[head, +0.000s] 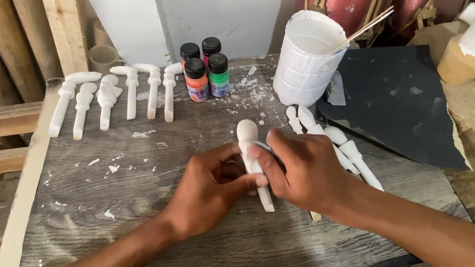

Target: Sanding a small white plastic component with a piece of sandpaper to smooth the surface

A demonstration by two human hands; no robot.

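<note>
Both hands, left hand [211, 186] and right hand [303, 170], gripped one white figure [250, 150] mid-tabletop [134, 184]; six unpainted figures [116, 97] lay at 11 o'clock, paint bottles [205, 70] capped at 12.

1. You have open room on the grey weathered wooden bench [134, 184] to the left of your left hand [208, 186], with only small white flakes lying there.
2. Behind that, a row of white carved peg figures [116, 97] blocks the back edge.
3. Four small paint bottles with black caps [205, 70] stand back centre, close together.
4. A white taped cylindrical cup [304, 57] holding thin sticks stands back right.
5. Just beside your right hand [303, 170], more white peg figures [343, 150] lie, touching a black sheet [405, 105].
6. The near bench strip is bare, crossed by your forearms.
</note>
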